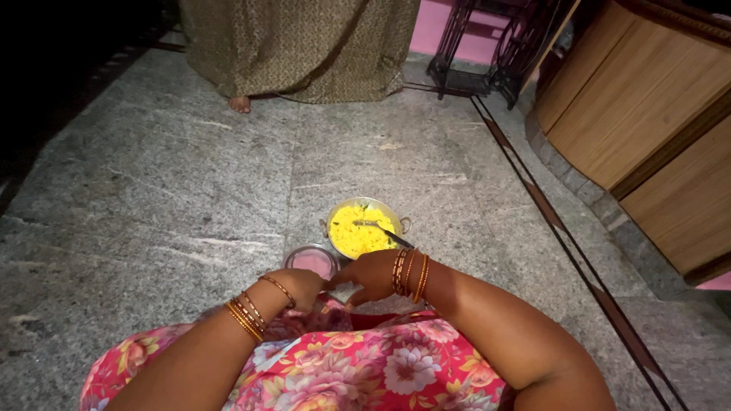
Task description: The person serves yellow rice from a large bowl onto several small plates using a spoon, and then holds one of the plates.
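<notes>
A metal pan of yellow rice point(364, 226) sits on the stone floor just ahead of me, with a spoon point(381, 229) lying in it. A small round pink-tinted container point(311, 259) stands to its left. My left hand point(298, 285) and my right hand point(371, 275) meet low in front of my lap, beside that container. Their fingers curl around something hidden beneath them; what it is cannot be made out. Bangles ring both wrists.
Another person in a long olive patterned garment point(301, 46), one bare foot showing, stands at the far edge of the grey stone floor point(175, 198). A wooden cabinet point(647, 114) fills the right side, and a black metal stand point(487, 46) is behind it.
</notes>
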